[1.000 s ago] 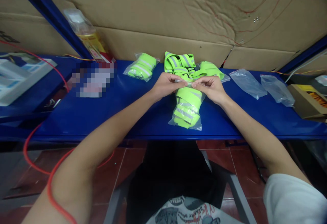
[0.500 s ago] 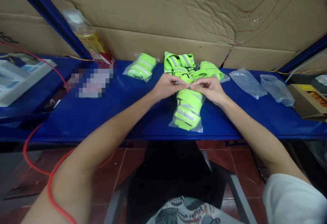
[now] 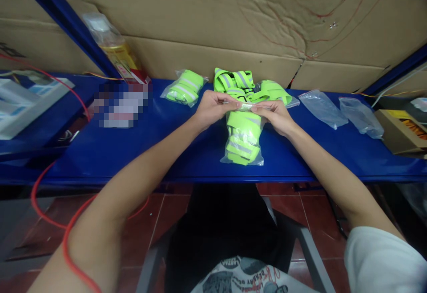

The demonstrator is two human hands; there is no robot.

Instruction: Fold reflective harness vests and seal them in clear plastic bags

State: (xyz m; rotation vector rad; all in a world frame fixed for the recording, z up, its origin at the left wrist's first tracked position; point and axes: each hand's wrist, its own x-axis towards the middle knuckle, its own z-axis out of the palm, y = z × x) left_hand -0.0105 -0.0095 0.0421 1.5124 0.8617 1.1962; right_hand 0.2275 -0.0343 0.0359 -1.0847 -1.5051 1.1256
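Note:
A clear plastic bag (image 3: 243, 139) with a folded neon-yellow reflective strap inside lies toward me near the front of the blue table. My left hand (image 3: 215, 107) pinches the left part of the bag's top edge between thumb and fingers. On the right part of that edge, my right hand (image 3: 276, 115) has a similar pinch. Between the two hands the edge is stretched into a narrow band. Just behind my hands sits a loose bundle of reflective straps (image 3: 233, 81), with a bagged strap (image 3: 271, 91) beside it on the right.
Another bagged strap (image 3: 186, 87) lies at the back left. Two flat clear bags, one of them an empty plastic bag (image 3: 323, 108), lie to the right, near a cardboard box (image 3: 400, 135). A wrapped bottle (image 3: 116, 52) stands at left. Red hose (image 3: 66, 239) loops by my left arm.
My hands have moved apart along the bag's top edge, the left one shifting left and slightly back. More of the edge shows between them, and the bag has shifted slightly back.

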